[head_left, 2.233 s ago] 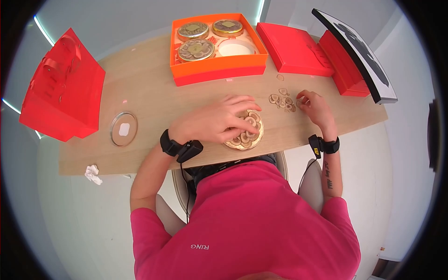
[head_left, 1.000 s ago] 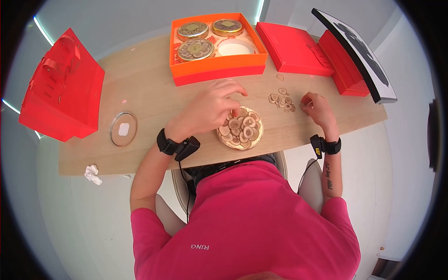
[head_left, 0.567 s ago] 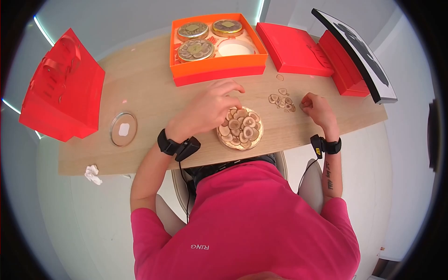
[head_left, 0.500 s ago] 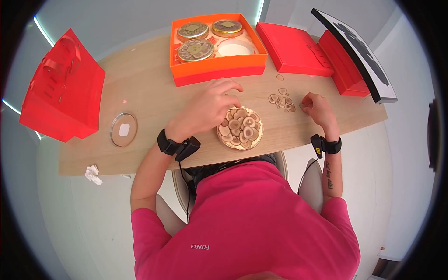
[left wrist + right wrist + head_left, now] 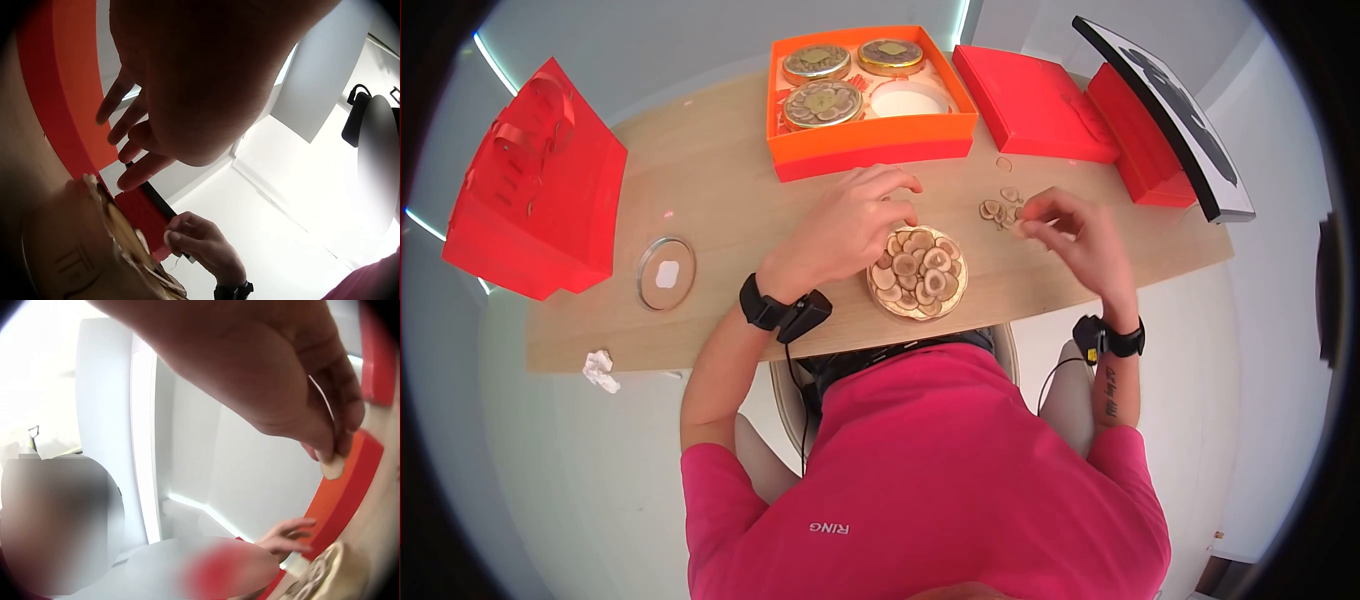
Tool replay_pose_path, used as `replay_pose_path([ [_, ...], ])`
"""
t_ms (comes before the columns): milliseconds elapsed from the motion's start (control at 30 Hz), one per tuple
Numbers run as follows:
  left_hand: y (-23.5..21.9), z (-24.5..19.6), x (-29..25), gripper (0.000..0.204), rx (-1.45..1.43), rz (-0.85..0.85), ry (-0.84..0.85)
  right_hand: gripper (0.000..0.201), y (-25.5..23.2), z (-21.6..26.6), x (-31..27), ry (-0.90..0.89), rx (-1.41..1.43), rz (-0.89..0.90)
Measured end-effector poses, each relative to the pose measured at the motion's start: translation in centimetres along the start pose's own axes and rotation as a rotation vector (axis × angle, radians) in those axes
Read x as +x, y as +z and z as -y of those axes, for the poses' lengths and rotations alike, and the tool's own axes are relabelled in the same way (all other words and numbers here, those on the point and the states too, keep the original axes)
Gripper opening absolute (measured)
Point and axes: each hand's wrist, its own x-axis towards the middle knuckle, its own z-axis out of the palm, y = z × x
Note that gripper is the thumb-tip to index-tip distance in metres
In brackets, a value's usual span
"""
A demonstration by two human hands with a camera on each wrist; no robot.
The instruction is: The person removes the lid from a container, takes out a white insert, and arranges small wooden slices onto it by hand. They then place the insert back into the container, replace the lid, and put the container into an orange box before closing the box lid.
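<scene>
A round clear jar [image 5: 65,253] with a gold rim is heaped with thin, pale brown dried slices [image 5: 907,266]. My left hand [image 5: 845,222] hovers at the jar's far left rim, its fingers loosely bent with nothing between them. To the right, my right hand [image 5: 1082,245] is raised over the table, thumb and fingertips pinching one pale dried slice [image 5: 332,467]. Beneath and beside those fingertips lies a small pile of loose slices [image 5: 991,211], partly hidden by the hand.
An orange and red box [image 5: 870,158] at the back holds several sealed jars and one bare round recess. Right of it lie a red box lid [image 5: 1035,105] and a tilted framed picture [image 5: 1170,110]. A red gift bag [image 5: 540,190] and clear round lid [image 5: 666,290] stand left.
My right hand has lifted and swung left over the loose pile, now pinching a slice. The left hand drew back from atop the jar's slices to its far left rim and has stayed there.
</scene>
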Motion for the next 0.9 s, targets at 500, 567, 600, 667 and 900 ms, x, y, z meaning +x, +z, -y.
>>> replay_pose_path([
  [500,0.3,0.0,0.0,0.025,0.012,-0.017,0.031,0.020,7.9,5.6,-0.2,-0.325,-0.030,0.061],
  [567,-0.4,-0.6,0.3,0.022,-0.111,0.060,-0.016,0.021,7.6,3.8,0.4,-0.329,-0.108,-0.064],
  [600,-0.7,-0.8,0.4,0.020,-0.172,0.097,-0.041,0.020,7.0,3.3,0.8,-0.272,-0.097,-0.092],
  [667,-0.6,-0.6,0.2,0.023,-0.214,0.114,0.015,0.018,5.3,2.1,1.3,-0.157,-0.076,-0.150],
  [900,-0.5,-0.5,0.0,0.051,-0.259,0.219,0.097,0.024,1.7,-5.6,1.3,0.100,-0.481,-0.176],
])
